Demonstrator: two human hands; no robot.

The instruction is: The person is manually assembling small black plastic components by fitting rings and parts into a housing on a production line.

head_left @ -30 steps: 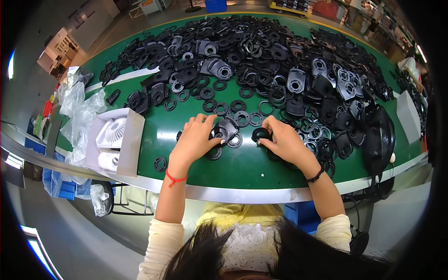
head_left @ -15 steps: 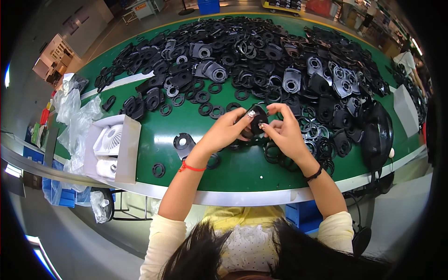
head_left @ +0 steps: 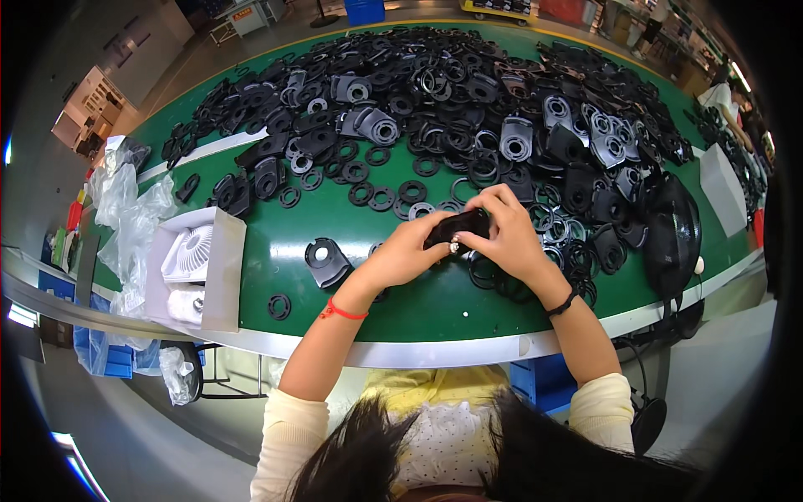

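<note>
From the head camera, an open white cardboard box (head_left: 219, 266) sits at the left end of the green table (head_left: 335, 226), holding white moulded fan parts (head_left: 186, 255); crumpled clear plastic bags (head_left: 125, 222) lie just beside it. Near the table's front edge, the left hand (head_left: 408, 249) and right hand (head_left: 503, 234) meet over a black plastic part (head_left: 457, 227), both pinching it, fingers curled around its ends, held just above the table. A heap of black rings and housings (head_left: 468, 109) covers the far side, and one black housing (head_left: 326, 261) lies alone left of the hands.
</note>
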